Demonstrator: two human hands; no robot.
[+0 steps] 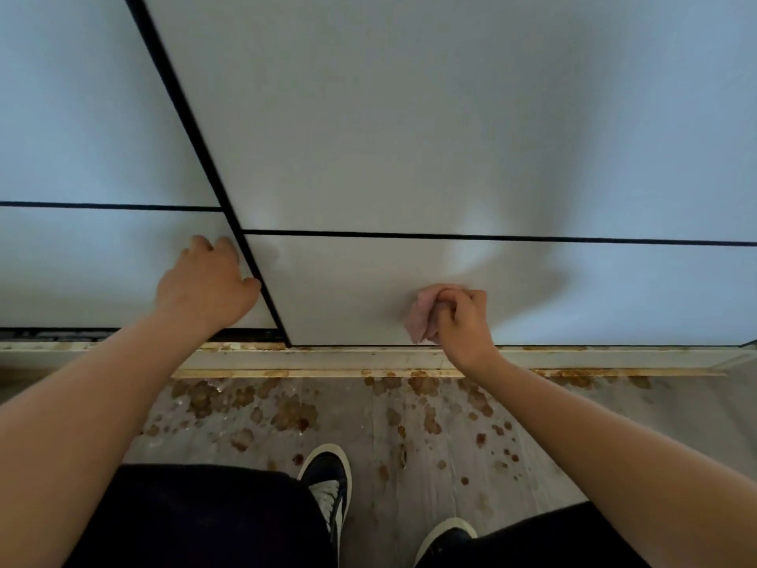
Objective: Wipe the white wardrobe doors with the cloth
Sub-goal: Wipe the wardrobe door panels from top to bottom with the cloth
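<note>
Two white wardrobe doors with thin black dividing lines fill the upper view. On the low panel of the right door (348,289), my right hand (463,321) grips a bunched pink cloth (422,313) and holds it against the surface near the bottom edge. My left hand (205,284) rests on the low panel of the left door (82,264), its fingers bent at the black vertical edge where the right door overlaps.
A pale bottom track (368,358) with rusty brown stains runs under the doors. The grey floor (409,444) in front is spotted with brown stains. My dark trousers and two dark shoes with white toes (327,481) stand close to the track.
</note>
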